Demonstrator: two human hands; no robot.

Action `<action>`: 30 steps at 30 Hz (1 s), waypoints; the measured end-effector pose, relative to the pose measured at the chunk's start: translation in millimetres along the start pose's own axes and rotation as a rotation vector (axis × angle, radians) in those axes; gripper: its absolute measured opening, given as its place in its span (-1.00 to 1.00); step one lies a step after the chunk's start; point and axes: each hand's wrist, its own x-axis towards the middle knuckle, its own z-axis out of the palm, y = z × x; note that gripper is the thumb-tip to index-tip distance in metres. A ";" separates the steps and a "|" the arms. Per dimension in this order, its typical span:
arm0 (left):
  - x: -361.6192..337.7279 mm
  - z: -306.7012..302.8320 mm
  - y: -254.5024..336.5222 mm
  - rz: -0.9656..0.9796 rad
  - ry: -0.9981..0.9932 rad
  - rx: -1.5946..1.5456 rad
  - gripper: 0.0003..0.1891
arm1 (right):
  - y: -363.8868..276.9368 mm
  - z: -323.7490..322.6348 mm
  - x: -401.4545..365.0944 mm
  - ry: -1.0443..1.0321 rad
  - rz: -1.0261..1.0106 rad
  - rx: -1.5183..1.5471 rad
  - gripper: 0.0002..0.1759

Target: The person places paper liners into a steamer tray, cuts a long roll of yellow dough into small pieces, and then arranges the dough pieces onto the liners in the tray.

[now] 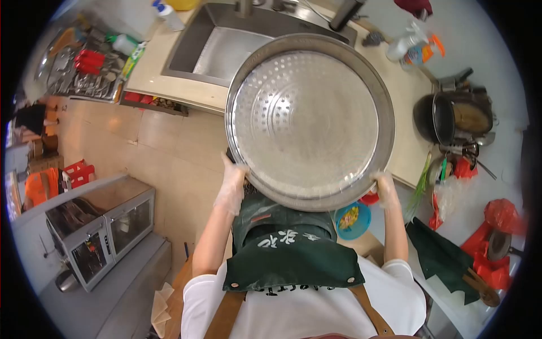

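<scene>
A large round metal steamer basket (322, 124) is held up in front of my body, its base facing me, with small holes visible toward its upper left. My left hand (234, 179), in a clear plastic glove, is closed on the lower left of its rim. On the lower right of the rim, my right hand (386, 189) is closed as well, also gloved. The basket covers part of the sink (197, 42) and the counter behind it. Some fingers are hidden by the rim.
Spray bottles (403, 45) stand by the wall at the right of the counter. Beyond them is a dark pot (435, 118). A blue bowl (361, 223) of chopped food sits low on my right. An oven (107, 226) stands at lower left; a utensil tray (84, 79) is at upper left.
</scene>
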 end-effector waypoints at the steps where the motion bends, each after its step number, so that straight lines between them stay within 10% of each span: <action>1: 0.6 -3.0 -10.6 0.050 -0.020 -0.045 0.18 | 2.7 -2.9 1.7 -0.032 -0.061 -0.021 -0.69; 17: -123.6 -391.8 -87.5 0.256 0.390 -0.770 0.20 | -66.1 397.8 -132.2 -0.451 -0.324 -0.353 -0.57; 30: -37.8 -623.9 -20.6 0.426 0.749 -1.094 0.07 | -176.0 836.7 -108.7 -0.833 -0.399 -0.542 -0.53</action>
